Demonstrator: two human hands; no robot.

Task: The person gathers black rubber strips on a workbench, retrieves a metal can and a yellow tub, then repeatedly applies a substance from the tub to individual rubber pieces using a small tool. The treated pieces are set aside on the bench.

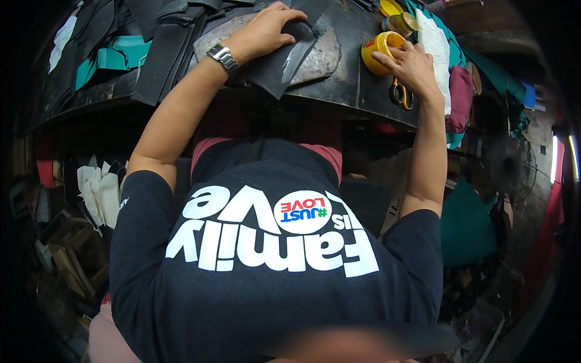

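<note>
My left hand (269, 31) lies with thumb and index finger apart on a black sheet piece (270, 71), which rests across a grey stone slab (321, 59). A shiny, greyish strip runs along that piece's right edge. At the right, my right hand (413, 68) is bent over the mouth of a yellow tub (376, 55). Its thumb crosses the rim, and the fingertips are hidden, so whatever they pinch cannot be made out. Scissors with orange-yellow handles (401, 95) lie just below this hand.
Stacked black sheets (172, 57) and green material (115, 57) cover the table's left. Near the tub stand a jar (402, 24) and a yellow lid (390, 7). White cloth (433, 51) and a maroon bundle (460, 100) line the right edge. A fan (514, 162) stands beyond.
</note>
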